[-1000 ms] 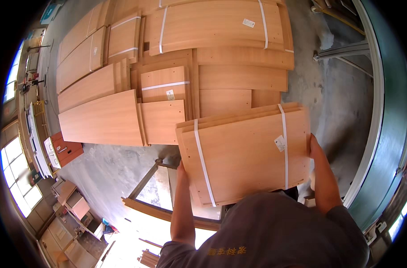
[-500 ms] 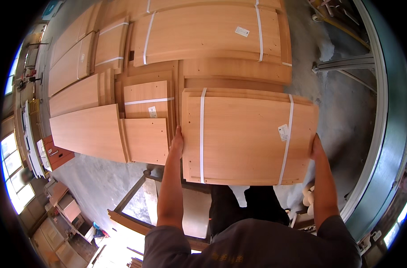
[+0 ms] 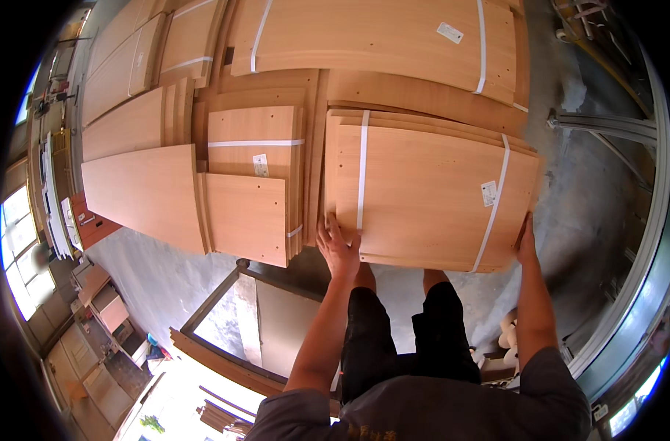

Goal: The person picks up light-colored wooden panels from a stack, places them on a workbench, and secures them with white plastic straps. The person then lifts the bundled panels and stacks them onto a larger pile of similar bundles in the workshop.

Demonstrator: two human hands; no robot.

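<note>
A bundle of light wood-grain panels [image 3: 430, 191], bound by two white straps [image 3: 364, 169], lies in front of me with a white label [image 3: 489, 193] near its right strap. My left hand [image 3: 340, 248] holds the bundle's near left corner, fingers on the left edge and the thumb towards the front edge. Along the right edge, near the front corner, my right hand [image 3: 527, 241] grips the panels with its fingers partly hidden. To the left is a smaller strapped panel stack [image 3: 256, 125], with a shorter panel [image 3: 245, 209] lying over its near part.
Beyond lies a longer strapped panel bundle [image 3: 372, 40]; more loose panels [image 3: 140, 187] spread to the left. A dark-framed structure [image 3: 217, 298] stands near my left. On the right run a metal leg [image 3: 607, 125] and a long pale rail [image 3: 640, 272] over the concrete floor [image 3: 570, 191].
The view has shifted, and the bundle now sits slightly skewed. My left hand has moved from its left edge to the near left corner; my right hand remains on the right edge.
</note>
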